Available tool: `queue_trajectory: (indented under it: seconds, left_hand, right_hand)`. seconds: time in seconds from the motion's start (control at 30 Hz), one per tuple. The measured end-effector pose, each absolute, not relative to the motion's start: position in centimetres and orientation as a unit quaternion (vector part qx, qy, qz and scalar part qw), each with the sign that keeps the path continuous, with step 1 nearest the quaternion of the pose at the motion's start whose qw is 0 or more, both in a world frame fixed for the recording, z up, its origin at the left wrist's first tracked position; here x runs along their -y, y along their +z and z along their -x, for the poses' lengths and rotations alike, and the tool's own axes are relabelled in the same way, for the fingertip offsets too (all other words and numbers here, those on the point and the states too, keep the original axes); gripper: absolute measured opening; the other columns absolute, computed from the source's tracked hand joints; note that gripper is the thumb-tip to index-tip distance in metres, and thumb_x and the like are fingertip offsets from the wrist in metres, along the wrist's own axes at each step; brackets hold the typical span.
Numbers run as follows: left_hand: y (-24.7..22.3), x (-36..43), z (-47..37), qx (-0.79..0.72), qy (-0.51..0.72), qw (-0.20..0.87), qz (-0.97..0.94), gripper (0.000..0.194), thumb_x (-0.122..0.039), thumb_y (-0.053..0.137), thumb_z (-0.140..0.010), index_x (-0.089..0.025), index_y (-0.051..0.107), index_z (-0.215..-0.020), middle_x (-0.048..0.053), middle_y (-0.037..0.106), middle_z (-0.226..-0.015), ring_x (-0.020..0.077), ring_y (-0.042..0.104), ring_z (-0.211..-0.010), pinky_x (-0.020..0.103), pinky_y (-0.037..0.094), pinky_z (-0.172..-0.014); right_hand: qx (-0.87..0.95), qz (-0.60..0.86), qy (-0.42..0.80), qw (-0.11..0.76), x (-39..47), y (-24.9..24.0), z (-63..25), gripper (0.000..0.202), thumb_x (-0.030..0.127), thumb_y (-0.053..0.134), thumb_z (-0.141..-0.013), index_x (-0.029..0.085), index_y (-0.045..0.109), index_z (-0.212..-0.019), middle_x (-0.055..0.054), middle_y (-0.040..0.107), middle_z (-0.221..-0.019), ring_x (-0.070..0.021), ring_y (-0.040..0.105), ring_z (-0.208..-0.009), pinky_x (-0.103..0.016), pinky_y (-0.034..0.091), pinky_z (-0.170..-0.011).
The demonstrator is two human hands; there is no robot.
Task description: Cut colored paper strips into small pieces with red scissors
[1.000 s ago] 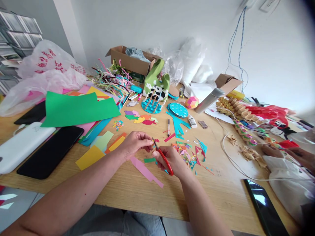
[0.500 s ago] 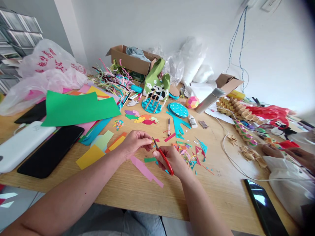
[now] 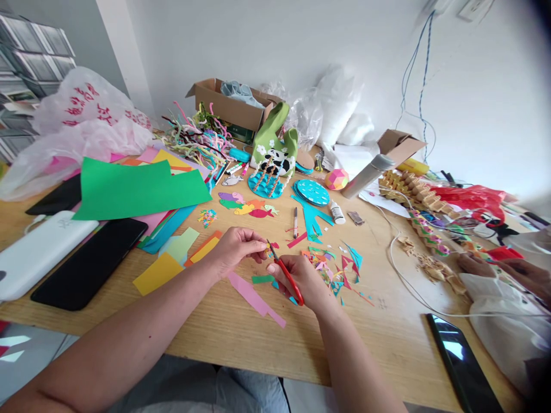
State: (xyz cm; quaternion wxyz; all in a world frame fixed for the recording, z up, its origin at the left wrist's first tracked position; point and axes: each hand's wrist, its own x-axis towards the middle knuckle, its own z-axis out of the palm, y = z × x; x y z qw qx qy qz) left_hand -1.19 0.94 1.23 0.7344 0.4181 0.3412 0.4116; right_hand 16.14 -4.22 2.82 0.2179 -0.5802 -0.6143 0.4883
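Observation:
Orange-red scissors [image 3: 290,280] are in my right hand [image 3: 296,274], the fingers closed around the handles. Their dark blades point up and left, close to the fingertips of my left hand [image 3: 241,249]. Thumb and fingers of that hand are pinched at the blade tips, where a tiny bit of yellow paper shows; most of it is hidden. A pink paper strip [image 3: 252,298] and a small green strip [image 3: 262,279] lie below my hands. Beyond them is a group of coloured paper fish [image 3: 243,207], with a small heap of tiny colourful cut pieces [image 3: 207,218] to its left.
Paper scraps [image 3: 329,267] litter the table right of the scissors. Green sheets [image 3: 129,192], a white power bank [image 3: 41,252] and a black phone [image 3: 88,265] lie left. A grey bottle [image 3: 368,176] leans behind. Another person's hands [image 3: 503,267] work at right, near a white cable [image 3: 394,252].
Both hands stay nearly in place. The scissor blades have shifted very slightly at the left fingertips.

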Motion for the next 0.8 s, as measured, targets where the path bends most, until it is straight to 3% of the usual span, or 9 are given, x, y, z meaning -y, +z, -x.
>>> queue_trajectory:
  seconds: [0.2,0.3,0.43,0.67,0.8]
  left_hand:
    - [0.7,-1.3,1.4,-0.387,0.396,0.629,-0.546,0.012,-0.024,0.068,-0.07,-0.012,0.067,-0.07,0.004,0.066,-0.061,0.0134,0.06,-0.056,0.026,0.047,-0.058]
    - [0.0,-1.3,1.4,-0.397,0.423,0.442,-0.684,0.005,-0.017,0.063,-0.074,-0.014,0.065,-0.071,0.004,0.064,-0.07,0.0144,0.06,-0.066,0.026,0.046,-0.061]
    - [-1.1,-1.3,1.3,-0.372,0.381,0.248,-0.809,0.014,-0.01,0.054,-0.081,-0.015,0.066,-0.076,0.006,0.062,-0.08,0.0158,0.06,-0.076,0.027,0.046,-0.067]
    - [-2.4,-2.0,1.7,-0.396,0.355,0.206,-0.821,0.015,-0.011,0.054,-0.082,-0.017,0.068,-0.081,0.005,0.063,-0.084,0.0153,0.061,-0.076,0.026,0.047,-0.067]
    - [-2.2,-2.4,1.8,-0.4,0.396,0.243,-0.79,0.017,-0.008,0.055,-0.079,-0.016,0.069,-0.083,0.007,0.065,-0.084,0.0158,0.063,-0.076,0.026,0.048,-0.065]
  right_hand:
    - [0.584,0.617,0.44,0.291,3.9,3.4,-16.4,0.049,0.06,0.064,-0.073,0.018,0.047,-0.055,0.002,0.053,-0.042,-0.0086,0.046,-0.034,-0.017,0.032,-0.034]
    - [0.547,0.641,0.418,0.338,3.8,3.7,-16.5,0.05,0.062,0.064,-0.072,0.018,0.048,-0.055,0.002,0.053,-0.043,-0.0085,0.047,-0.034,-0.017,0.033,-0.034]
    - [0.545,0.643,0.401,0.359,3.7,3.9,-16.5,0.051,0.062,0.063,-0.073,0.017,0.049,-0.054,0.001,0.054,-0.043,-0.0083,0.047,-0.035,-0.016,0.034,-0.035]
    - [0.541,0.64,0.41,0.36,3.7,3.8,-16.6,0.047,0.058,0.063,-0.075,0.018,0.048,-0.056,0.001,0.053,-0.044,-0.0091,0.047,-0.037,-0.017,0.034,-0.037]
    - [0.593,0.625,0.355,0.363,3.6,3.2,-16.5,0.033,0.045,0.062,-0.079,0.017,0.051,-0.065,0.0,0.058,-0.056,-0.0117,0.054,-0.049,-0.02,0.04,-0.047]
